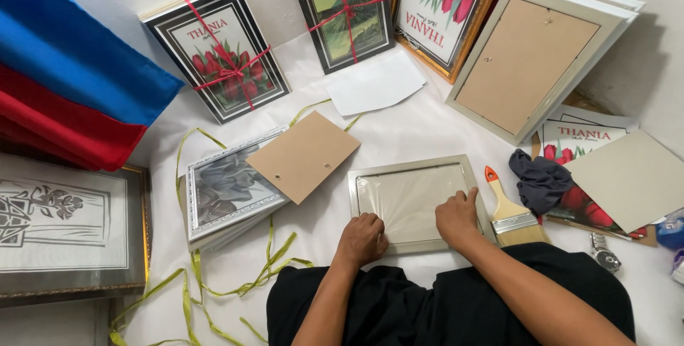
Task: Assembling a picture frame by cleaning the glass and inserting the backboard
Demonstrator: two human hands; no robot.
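Observation:
A pale silver picture frame [412, 169] lies face down on the white sheet in front of me, with a translucent pane inside it. My left hand [362, 239] rests curled on the frame's near edge, fingers pressing on the pane. My right hand [457, 216] presses on the pane near the frame's right side, fingers bent. A brown backing board [303, 155] lies just left of the frame, partly over a stack of silver frames [226, 193]. A paintbrush with an orange tip [507, 207] lies right of the frame.
Framed flower prints tied with red ribbon [222, 50] lean on the wall at the back. A large frame showing its brown back [524, 61] leans at right. A dark cloth [539, 181], grey card [630, 178], wristwatch [604, 253], green ribbon [263, 264] and white paper [372, 84] lie around.

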